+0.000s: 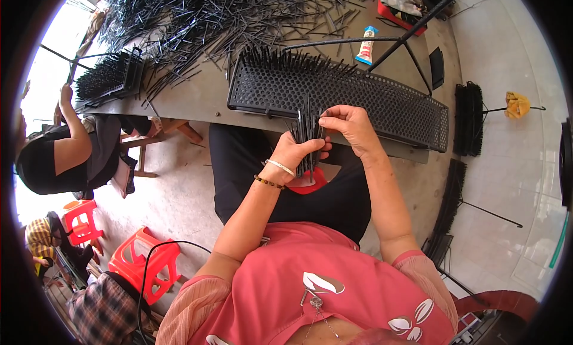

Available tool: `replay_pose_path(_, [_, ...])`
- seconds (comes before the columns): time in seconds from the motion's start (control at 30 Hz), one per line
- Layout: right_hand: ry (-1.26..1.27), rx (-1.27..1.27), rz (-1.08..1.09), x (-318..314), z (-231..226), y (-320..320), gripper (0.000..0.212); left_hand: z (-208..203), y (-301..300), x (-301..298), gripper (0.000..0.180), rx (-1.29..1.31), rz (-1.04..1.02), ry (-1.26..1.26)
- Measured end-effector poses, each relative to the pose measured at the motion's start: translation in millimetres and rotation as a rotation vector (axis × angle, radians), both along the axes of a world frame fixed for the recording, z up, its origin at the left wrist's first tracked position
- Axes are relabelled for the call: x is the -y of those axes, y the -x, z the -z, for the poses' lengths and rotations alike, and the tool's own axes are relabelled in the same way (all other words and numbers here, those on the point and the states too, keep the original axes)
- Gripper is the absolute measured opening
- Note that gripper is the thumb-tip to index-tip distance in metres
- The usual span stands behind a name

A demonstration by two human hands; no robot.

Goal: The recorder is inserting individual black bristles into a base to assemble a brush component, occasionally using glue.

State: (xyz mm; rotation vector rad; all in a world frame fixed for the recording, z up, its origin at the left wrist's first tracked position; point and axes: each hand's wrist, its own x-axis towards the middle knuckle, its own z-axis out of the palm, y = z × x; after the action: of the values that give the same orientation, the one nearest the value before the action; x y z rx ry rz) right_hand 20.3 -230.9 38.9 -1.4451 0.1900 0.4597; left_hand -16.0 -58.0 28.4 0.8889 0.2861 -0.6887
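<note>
We see a long grey worktable [206, 97] running across the upper part of the view, its far half buried under a loose heap of thin black sticks [221, 14], too many to count. The floor below is bare grey concrete on our left and pale tile on our right.

On the table we count two black perforated trays: one long tray [382, 103] straight ahead, with a patch of sticks standing upright in its left end, and a second, smaller tray [110, 76] at the left, thick with upright sticks. One small white tube with a blue cap [366, 45] lies beyond the long tray, and one red box [399, 10] sits at the far edge.

Our left hand [295, 154] is clamped around a bundle of black sticks [306, 136], held upright just in front of the long tray's near edge. Our right hand [352, 125] has its fingertips pinched together on the top of that same bundle. Two bracelets circle the left wrist.

On the left a second person's hand [65, 96] reaches up at the smaller tray. We count two red plastic stools [146, 261] on the concrete. On the tile at the right stand further filled black racks [468, 118].
</note>
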Motion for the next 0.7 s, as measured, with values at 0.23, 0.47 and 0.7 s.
replay_pose_path(0.23, [0.033, -0.004, 0.135, 0, -7, -3, 0.014, 3, -3, -3, 0.021, -0.045, 0.030, -0.005])
replay_pose_path(0.47, [-0.011, 0.039, 0.203, 7, -7, -11, 0.010, 3, -2, -2, 0.021, -0.059, -0.011, 0.006])
replay_pose_path(0.7, [-0.029, -0.003, 0.114, 9, -8, -11, 0.014, 2, -1, -2, 0.020, 0.021, -0.033, -0.058])
